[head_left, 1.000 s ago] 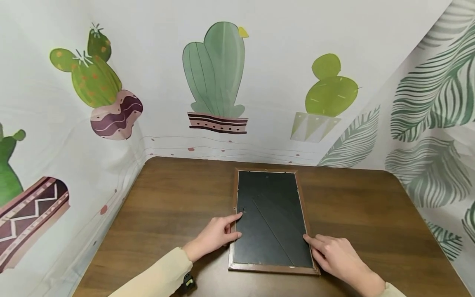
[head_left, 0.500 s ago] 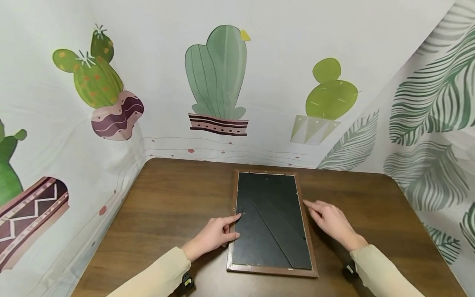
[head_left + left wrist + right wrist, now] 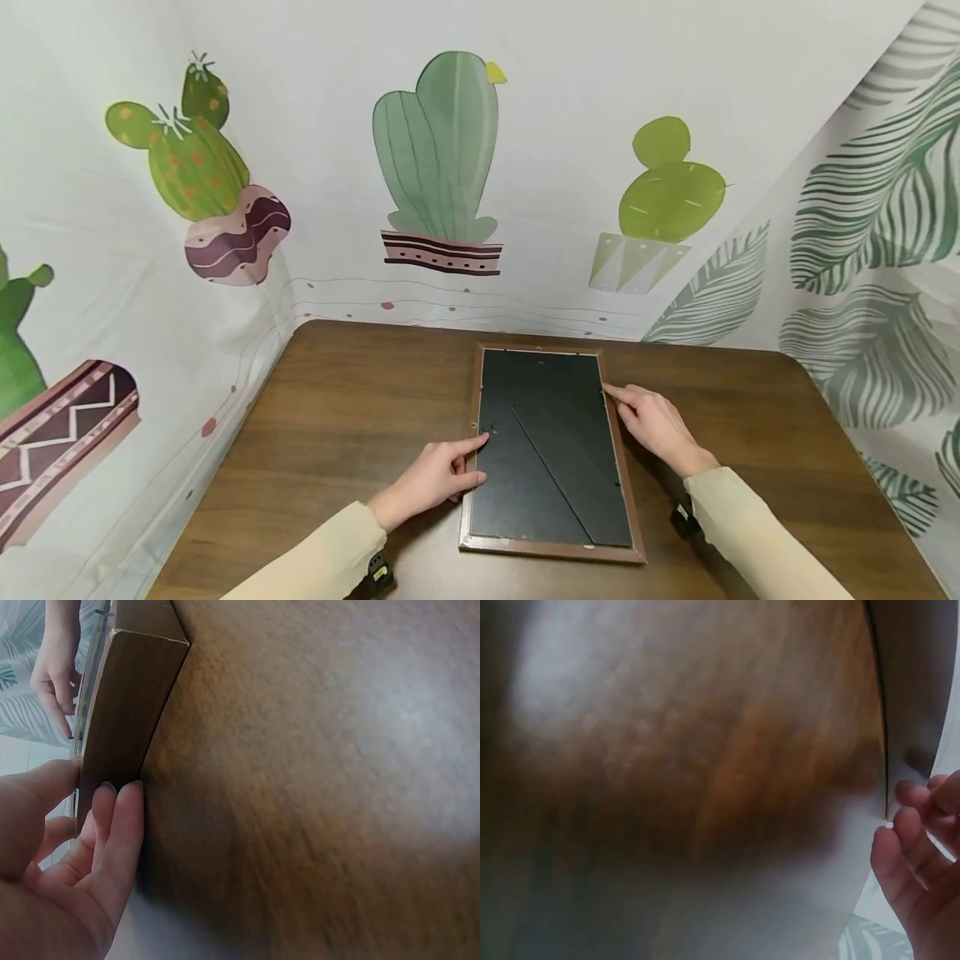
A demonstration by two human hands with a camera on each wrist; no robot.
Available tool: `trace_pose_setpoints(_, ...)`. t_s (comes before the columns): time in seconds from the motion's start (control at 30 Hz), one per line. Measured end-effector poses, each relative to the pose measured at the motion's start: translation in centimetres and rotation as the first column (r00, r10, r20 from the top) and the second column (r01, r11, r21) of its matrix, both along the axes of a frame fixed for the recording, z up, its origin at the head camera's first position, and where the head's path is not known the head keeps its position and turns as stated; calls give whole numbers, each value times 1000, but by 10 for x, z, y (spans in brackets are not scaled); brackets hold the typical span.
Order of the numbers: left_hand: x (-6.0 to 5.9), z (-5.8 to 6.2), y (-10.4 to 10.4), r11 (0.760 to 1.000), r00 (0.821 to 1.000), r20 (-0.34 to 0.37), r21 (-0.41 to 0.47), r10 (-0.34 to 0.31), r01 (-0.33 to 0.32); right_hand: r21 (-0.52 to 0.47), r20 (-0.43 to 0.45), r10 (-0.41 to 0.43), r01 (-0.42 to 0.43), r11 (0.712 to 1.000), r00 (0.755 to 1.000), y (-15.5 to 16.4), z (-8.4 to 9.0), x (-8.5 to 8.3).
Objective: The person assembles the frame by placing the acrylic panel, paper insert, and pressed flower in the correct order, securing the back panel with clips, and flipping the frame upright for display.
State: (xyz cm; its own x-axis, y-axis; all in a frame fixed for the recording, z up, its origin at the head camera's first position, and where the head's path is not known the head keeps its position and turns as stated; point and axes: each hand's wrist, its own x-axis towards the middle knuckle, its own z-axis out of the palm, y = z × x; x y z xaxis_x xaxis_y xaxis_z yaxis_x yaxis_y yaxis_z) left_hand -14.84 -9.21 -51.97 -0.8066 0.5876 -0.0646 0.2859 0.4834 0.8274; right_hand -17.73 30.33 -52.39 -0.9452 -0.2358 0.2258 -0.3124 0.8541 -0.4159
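A picture frame [image 3: 551, 552] with a brown wooden edge lies face down on the table, its black backing board [image 3: 551, 450] upward. A slanted line runs across the board, with a small metal fitting near its left edge. My left hand [image 3: 438, 477] rests at the frame's left side, index finger and thumb stretched onto the board's edge. Its other fingertips [image 3: 129, 787] press against the frame's side wall. At the upper right edge, my right hand [image 3: 656, 425] touches the frame near a small tab with its outstretched index finger. Its other fingers [image 3: 909, 825] are bent beside the rim.
The brown wooden table [image 3: 360, 392] extends around the frame and has rounded far corners. A white cloth backdrop [image 3: 555, 167] printed with cacti and leaves hangs behind and beside it. A small dark device [image 3: 380, 573] sits under the left wrist, another [image 3: 684, 518] under the right.
My right hand has moved up along the frame's right edge, from low on that side to near the upper corner. My left hand has stayed in place, and the frame lies almost still.
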Motion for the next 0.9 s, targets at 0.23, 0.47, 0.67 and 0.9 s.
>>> trace_pose_setpoints(0.23,-1,-3,0,1000,1000,-7,-4,-4,4,-84,2,-24,24,996,1000,0,-8,-3)
trace_pose_setpoints(0.47,-1,1,-1,1000,999,-32,-11,-16,16,-54,-33,13,-15,998,999,1,-8,-5)
trace_pose_setpoints(0.67,-1,5,0,999,998,-48,-38,-37,35,37,-68,81,-78,996,994,1,-1,-12)
trace_pose_setpoints(0.9,0,6,0,996,994,-86,-67,-63,57,108,-86,102,-92,990,991,-1,0,-18)
